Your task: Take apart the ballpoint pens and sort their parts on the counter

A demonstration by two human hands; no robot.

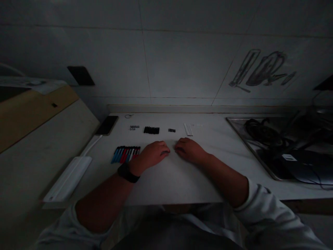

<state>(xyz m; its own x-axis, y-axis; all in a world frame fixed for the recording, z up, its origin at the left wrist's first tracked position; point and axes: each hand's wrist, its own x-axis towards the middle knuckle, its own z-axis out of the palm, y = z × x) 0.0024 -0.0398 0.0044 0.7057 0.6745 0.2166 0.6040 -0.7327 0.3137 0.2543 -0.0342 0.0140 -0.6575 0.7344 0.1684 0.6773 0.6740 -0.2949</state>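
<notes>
My left hand (156, 152) rests on the white worktop (171, 184) with its fingers loosely curled; a dark watch sits on the wrist. My right hand (189, 149) lies opposite, a small gap away, also curled. I see nothing held in either. Beside my left hand is a row of blue, red and white pen-like tubes (125, 155) with black ends, partly covered by that hand. Behind the hands lie short black cylinders (151, 130), small silvery pieces (134, 127), a cluster of tiny dark pieces (171, 130), thin white sticks (188, 129) and faint clear bits (198, 125).
At left are a black phone (107, 125) and a white power strip (69, 177) with a cable, beside a slanted board. A thin wire loop (128, 116) lies near the wall. On the right, a metal-rimmed sink area (249, 149) holds dark cables and a black device (307, 165).
</notes>
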